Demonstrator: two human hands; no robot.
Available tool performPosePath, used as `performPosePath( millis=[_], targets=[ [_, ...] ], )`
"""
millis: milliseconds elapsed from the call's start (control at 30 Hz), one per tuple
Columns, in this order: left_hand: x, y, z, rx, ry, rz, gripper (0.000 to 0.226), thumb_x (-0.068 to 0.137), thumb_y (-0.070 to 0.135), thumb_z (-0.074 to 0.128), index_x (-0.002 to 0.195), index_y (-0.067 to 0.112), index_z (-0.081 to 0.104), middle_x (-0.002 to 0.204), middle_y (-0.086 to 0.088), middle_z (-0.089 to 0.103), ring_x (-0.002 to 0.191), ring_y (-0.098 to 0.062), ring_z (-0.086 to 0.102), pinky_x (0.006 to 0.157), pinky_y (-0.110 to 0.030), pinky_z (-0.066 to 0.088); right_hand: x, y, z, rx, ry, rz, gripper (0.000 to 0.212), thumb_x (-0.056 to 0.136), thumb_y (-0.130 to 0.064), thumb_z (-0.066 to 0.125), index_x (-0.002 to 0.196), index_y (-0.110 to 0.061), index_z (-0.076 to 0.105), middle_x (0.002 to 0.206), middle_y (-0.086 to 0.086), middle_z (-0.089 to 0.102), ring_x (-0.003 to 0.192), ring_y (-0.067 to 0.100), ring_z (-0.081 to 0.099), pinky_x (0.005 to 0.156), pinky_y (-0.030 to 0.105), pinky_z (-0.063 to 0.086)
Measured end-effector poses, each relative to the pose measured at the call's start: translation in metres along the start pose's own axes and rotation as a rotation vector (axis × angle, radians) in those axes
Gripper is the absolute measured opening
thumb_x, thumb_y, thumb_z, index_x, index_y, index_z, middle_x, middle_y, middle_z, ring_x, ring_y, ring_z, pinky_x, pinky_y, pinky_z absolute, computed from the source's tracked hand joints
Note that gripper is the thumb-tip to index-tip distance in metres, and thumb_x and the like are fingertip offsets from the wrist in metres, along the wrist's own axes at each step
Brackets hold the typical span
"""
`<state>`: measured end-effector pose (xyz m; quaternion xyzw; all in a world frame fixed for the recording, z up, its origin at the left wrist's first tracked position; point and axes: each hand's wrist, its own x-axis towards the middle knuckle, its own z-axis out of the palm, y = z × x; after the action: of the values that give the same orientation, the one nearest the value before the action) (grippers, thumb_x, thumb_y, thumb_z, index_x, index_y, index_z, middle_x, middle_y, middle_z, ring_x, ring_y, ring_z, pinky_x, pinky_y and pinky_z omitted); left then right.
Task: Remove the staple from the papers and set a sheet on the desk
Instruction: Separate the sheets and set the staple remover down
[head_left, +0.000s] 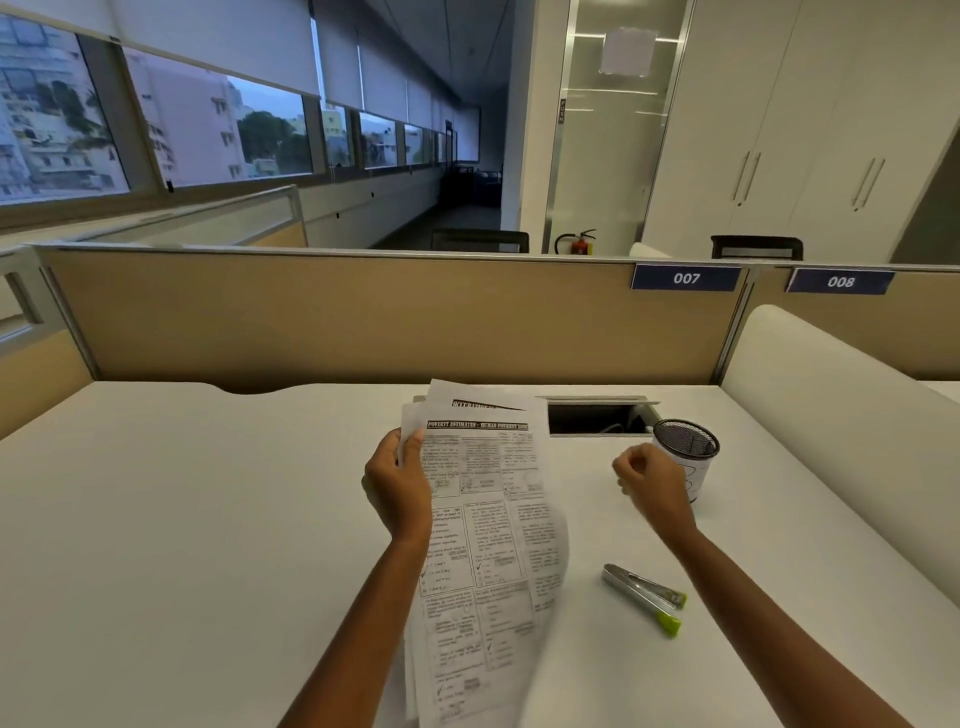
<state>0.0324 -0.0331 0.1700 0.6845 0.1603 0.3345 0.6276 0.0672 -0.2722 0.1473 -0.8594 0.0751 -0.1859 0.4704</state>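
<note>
- Several printed papers (483, 530) held up off the desk (182, 519); long axis runs away from the person, far end toward the partition (363, 317); a second sheet peeks out behind the top edge of the front one, fanned slightly apart there.
- Left hand (397, 488) grips the stack at its upper-left edge; thumb on the printed face, fingers wrapped behind; a firm pinch on the papers, and clearly the nearer hand since it is already on them.
- Staple itself not visible; too small to find; the fanned top corner suggests it may already be out, but I cannot confirm that.
- Right hand (652, 480) sits well to the right of the papers, apart from them; fingers curled into a loose fist, fingertips drawn together; whether something tiny is pinched inside, cannot tell.
- Just beyond the right hand, a mesh pen cup (685, 457); knuckles close to its side, contact uncertain.
- Nearer the person than the right hand, a metal staple remover with green tips (644, 597) lies flat on the desk, untouched, angled diagonally.
- Beyond the papers' far end, an open cable hatch (597, 415) in the desk surface.
- Judgement: next move likely turns on the right hand crossing leftward to the top edge to peel one sheet free; bare desk lies left of the left hand for setting it down.
</note>
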Motion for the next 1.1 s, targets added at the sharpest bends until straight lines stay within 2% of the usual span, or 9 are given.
performPosePath(
  millis=[133,300,433,533,633,700,800,1000,1100],
  targets=[
    [0.006,-0.011,0.008,0.006,0.008,0.007,0.017,0.088,0.022,0.052,0.077,0.009,0.054,0.091,-0.016,0.068,0.073,-0.025,0.062,0.06,-0.02,0.049,0.031,0.027,-0.013,0.027,0.081,0.157,0.014,0.082,-0.002,0.049,0.069,-0.002,0.053,0.06,0.013,0.054,0.057,0.026,0.053,0.048,0.017,0.043],
    [0.011,-0.02,0.017,0.0,0.011,0.018,0.017,0.087,0.022,0.052,0.077,0.008,0.054,0.087,-0.011,0.065,0.071,-0.025,0.062,0.058,-0.019,0.048,0.074,0.047,-0.025,-0.125,0.147,0.224,0.025,0.08,-0.004,0.045,0.057,0.0,0.052,0.062,0.02,0.052,0.063,0.029,0.049,0.061,0.031,0.036],
    [0.013,-0.023,0.022,-0.015,0.013,0.031,0.016,0.087,0.021,0.053,0.077,0.008,0.054,0.085,-0.009,0.063,0.069,-0.025,0.061,0.056,-0.018,0.047,0.098,0.055,-0.032,-0.161,0.224,0.302,0.025,0.08,-0.003,0.045,0.075,0.016,0.061,0.079,0.03,0.062,0.082,0.041,0.058,0.063,0.031,0.035],
    [0.015,-0.024,0.023,-0.024,0.009,0.039,0.017,0.087,0.02,0.053,0.076,0.007,0.055,0.083,-0.01,0.064,0.065,-0.019,0.06,0.054,-0.019,0.047,0.11,0.054,-0.035,-0.172,0.273,0.324,0.025,0.082,-0.001,0.045,0.082,0.016,0.063,0.08,0.027,0.061,0.087,0.044,0.058,0.065,0.034,0.039],
    [0.016,-0.026,0.024,-0.036,0.009,0.034,0.015,0.087,0.022,0.053,0.078,0.01,0.056,0.083,-0.008,0.064,0.065,-0.015,0.061,0.049,-0.016,0.049,0.119,0.055,-0.039,-0.178,0.308,0.332,0.027,0.083,-0.001,0.044,0.085,0.015,0.066,0.09,0.033,0.067,0.088,0.044,0.061,0.077,0.04,0.049],
    [0.017,-0.028,0.023,-0.041,0.012,0.034,0.015,0.087,0.022,0.053,0.077,0.011,0.056,0.082,-0.008,0.064,0.065,-0.013,0.061,0.045,-0.009,0.049,0.119,0.055,-0.042,-0.169,0.332,0.337,0.027,0.082,-0.001,0.045,0.085,0.014,0.068,0.091,0.033,0.067,0.089,0.043,0.062,0.081,0.04,0.049],
    [0.017,-0.028,0.022,-0.052,0.016,0.021,0.016,0.087,0.022,0.053,0.076,0.01,0.056,0.08,-0.009,0.064,0.066,-0.02,0.062,0.045,-0.01,0.05,0.116,0.054,-0.045,-0.154,0.348,0.323,0.024,0.084,-0.005,0.052,0.088,0.01,0.069,0.094,0.03,0.068,0.094,0.042,0.061,0.084,0.037,0.047],
    [0.013,-0.024,0.018,-0.085,0.011,0.004,0.016,0.087,0.021,0.053,0.076,0.01,0.056,0.076,-0.006,0.063,0.064,-0.015,0.061,0.043,-0.006,0.048,0.103,0.056,-0.05,-0.054,0.343,0.333,0.023,0.083,-0.003,0.051,0.083,0.012,0.067,0.079,0.027,0.064,0.084,0.037,0.061,0.073,0.032,0.043],
    [0.012,-0.021,0.015,-0.08,0.007,0.005,0.016,0.087,0.022,0.053,0.078,0.01,0.057,0.079,-0.008,0.064,0.064,-0.014,0.061,0.043,-0.006,0.048,0.098,0.056,-0.052,-0.057,0.346,0.32,0.024,0.083,-0.005,0.05,0.086,0.012,0.067,0.087,0.028,0.068,0.085,0.036,0.06,0.077,0.037,0.047]
  ],
)
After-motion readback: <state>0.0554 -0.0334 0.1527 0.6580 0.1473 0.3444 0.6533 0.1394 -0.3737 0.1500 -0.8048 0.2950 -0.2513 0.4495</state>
